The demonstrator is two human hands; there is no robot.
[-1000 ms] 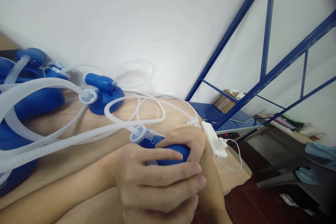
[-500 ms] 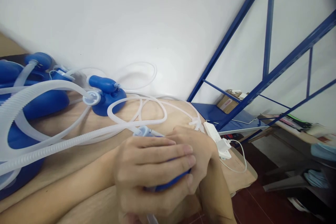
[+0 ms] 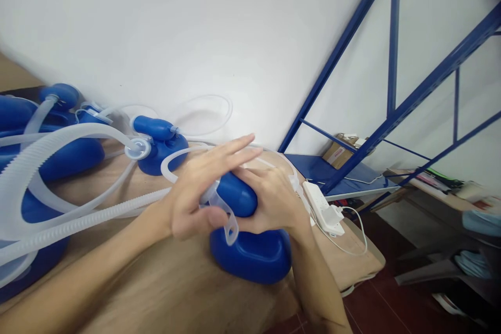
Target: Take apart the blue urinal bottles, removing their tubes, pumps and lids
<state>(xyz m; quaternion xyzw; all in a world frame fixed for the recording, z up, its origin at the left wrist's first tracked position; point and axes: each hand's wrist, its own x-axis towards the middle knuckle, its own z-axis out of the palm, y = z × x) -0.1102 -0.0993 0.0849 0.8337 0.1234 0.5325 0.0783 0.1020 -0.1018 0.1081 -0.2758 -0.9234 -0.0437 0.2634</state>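
Note:
My right hand is wrapped round a smooth blue rounded piece, its fingers partly hidden behind it. My left hand lies against the near side of this piece, with its fingers stretched out straight and its thumb apart. Between the hands a translucent strap with a looped end hangs over the blue surface. Directly below sits a larger blue hollow-shaped body on the table. Whether the two blue parts are joined is hidden by my hands.
Several similar blue units, one a blue body with a bulb on top, stand at the left with a corrugated translucent tube. A white power strip lies at the right of the wooden table. Beyond stands a blue metal rack.
My left hand has turned from curled fingers to stretched-out ones and moved up. The blue piece, its strap and the larger blue body have come into sight.

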